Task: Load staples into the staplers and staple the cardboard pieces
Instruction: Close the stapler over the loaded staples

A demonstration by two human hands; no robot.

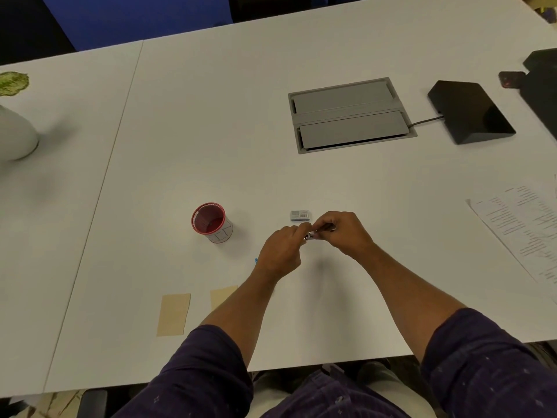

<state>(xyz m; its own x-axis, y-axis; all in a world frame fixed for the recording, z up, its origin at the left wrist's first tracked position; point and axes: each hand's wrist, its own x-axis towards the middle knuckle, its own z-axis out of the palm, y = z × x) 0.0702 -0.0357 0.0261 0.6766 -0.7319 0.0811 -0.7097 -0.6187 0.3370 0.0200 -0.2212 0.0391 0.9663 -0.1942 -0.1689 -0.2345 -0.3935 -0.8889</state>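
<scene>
- Tan cardboard pieces: 2, flat on the white table [271,131]. 1 piece [174,314] lies near the front edge; the other [221,295] lies to its right, partly hidden by the left forearm. They do not touch.
- Hands: 2, meeting above the table. The left hand [281,251] and right hand [343,232] have curled fingers that pinch 1 small metallic item [310,235] between them. Whether this is a stapler or a staple strip cannot be told.
- Staple box [300,215]: 1, small and grey, just beyond the hands. Its label is too small to read.
- Red mesh cup [212,222]: 1, upright, left of the hands.
- Blue object [256,260]: 1 sliver showing beside the left wrist.
- Printed sheets [524,230]: at the right edge, text unreadable.
- Surface: a seam divides the white tabletop; 1 grey cable hatch [349,114] is recessed in it, and 1 black wedge-shaped device [470,111] is cabled into it.
- Room: a blue wall [135,16] stands behind the table.
</scene>
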